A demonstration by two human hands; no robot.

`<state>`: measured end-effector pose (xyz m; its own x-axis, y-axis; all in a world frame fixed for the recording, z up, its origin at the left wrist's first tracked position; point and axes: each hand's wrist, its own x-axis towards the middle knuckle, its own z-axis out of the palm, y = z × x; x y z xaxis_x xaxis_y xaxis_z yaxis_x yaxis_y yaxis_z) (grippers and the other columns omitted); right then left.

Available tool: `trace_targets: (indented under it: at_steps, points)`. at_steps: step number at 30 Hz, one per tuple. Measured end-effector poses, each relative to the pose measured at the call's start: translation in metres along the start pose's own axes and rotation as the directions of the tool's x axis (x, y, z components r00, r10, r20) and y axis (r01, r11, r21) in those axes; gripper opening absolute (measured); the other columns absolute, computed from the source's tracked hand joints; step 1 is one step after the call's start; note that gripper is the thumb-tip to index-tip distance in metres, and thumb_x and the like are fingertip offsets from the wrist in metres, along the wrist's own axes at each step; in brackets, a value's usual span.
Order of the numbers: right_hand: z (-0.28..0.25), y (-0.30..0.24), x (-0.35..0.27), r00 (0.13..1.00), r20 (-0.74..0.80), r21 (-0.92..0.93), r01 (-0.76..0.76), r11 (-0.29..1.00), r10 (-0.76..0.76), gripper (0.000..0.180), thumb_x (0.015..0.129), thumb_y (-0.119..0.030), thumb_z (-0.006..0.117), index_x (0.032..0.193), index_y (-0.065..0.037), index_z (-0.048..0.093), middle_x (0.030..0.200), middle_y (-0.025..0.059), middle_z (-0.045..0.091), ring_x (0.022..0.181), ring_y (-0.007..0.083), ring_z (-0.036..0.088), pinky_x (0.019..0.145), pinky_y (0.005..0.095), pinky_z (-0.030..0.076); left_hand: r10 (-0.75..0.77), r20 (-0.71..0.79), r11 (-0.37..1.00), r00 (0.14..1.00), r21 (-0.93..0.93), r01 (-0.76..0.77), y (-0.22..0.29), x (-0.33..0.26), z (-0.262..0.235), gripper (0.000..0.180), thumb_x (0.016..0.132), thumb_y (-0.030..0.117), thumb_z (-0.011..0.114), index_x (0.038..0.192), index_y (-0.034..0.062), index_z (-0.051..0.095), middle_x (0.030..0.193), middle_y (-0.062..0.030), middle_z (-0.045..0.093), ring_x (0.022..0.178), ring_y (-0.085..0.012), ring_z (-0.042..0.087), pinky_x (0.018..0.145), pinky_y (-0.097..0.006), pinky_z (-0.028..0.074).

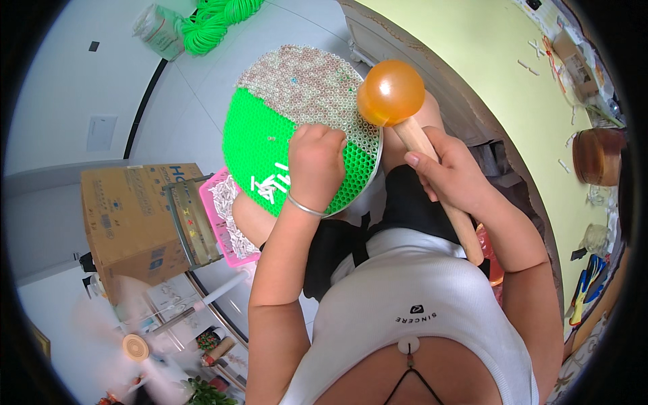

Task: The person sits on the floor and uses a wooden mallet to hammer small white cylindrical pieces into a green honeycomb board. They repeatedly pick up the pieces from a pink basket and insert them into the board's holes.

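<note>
On my lap and knees rests a round green board [253, 138] with a honeycomb of holes. Its far part is packed with small pale tubes [297, 77] standing on end. Over the middle of the board my left hand [317, 158] is closed, fingers curled down at the border of the packed part; whatever it pinches is hidden. A handful of loose white tubes [270, 187] lies on the green holes beside it. My right hand [445, 165] grips the wooden handle of a mallet [391, 93], its round, translucent orange head raised over the board's right edge.
A pink basket [214, 209] full of white tubes stands left of my leg. Beyond it are a cardboard box [138, 223] and a spinning fan [136, 347]. Green cord coils [206, 30] lie on the floor. A yellow-topped table [486, 81] runs along my right.
</note>
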<state>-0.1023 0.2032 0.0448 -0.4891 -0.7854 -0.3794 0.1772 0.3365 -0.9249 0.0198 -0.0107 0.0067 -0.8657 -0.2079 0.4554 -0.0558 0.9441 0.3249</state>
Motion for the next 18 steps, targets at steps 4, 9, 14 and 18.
trace_targets:
  at_steps: [4,9,14,18]
  points:
    - [0.005,0.004,0.002,0.999,0.038,-0.017,-0.006,1.000,0.007,0.028,0.100,-0.027,0.062,0.099,0.001,0.055,0.062,0.0019,0.055,0.044,0.0096,0.050,0.044,0.0254,0.041,0.003,0.139,0.986,0.990,0.166,-0.026,0.002,0.007,-0.001,0.007,0.075,0.004,0.075,0.079,0.0050,0.069,0.074,-0.0129,0.062,0.075,-0.0326,0.061,0.068,-0.042,0.049]
    - [0.014,-0.002,0.000,0.995,0.096,-0.094,0.008,0.996,0.001,0.032,0.099,-0.028,0.064,0.100,0.002,0.054,0.065,0.0059,0.057,0.046,0.0133,0.054,0.045,0.0289,0.044,-0.212,0.112,0.959,0.971,-0.167,0.228,0.000,0.002,-0.017,0.012,0.078,0.008,0.076,0.088,0.0035,0.073,0.079,-0.0141,0.068,0.077,-0.0317,0.066,0.071,-0.039,0.052]
    - [0.023,-0.019,-0.006,0.929,0.130,-0.265,0.370,0.891,-0.347,0.035,0.098,-0.030,0.065,0.103,0.002,0.054,0.068,0.0100,0.060,0.052,0.0176,0.059,0.048,0.0323,0.046,-0.309,0.009,0.951,0.951,0.015,0.309,-0.066,-0.033,-0.071,0.020,0.076,0.004,0.076,0.096,0.0037,0.075,0.085,-0.0133,0.069,0.080,-0.0300,0.066,0.076,-0.038,0.053]
    - [0.029,0.010,0.025,0.794,0.155,-0.584,0.554,0.594,-0.588,0.034,0.098,-0.030,0.064,0.102,0.002,0.053,0.067,0.0104,0.059,0.051,0.0178,0.058,0.047,0.0322,0.046,-0.231,0.225,0.973,0.947,0.055,0.224,-0.079,-0.047,-0.082,0.021,0.073,0.002,0.077,0.094,0.0049,0.075,0.087,-0.0122,0.069,0.086,-0.0304,0.065,0.078,-0.039,0.052]
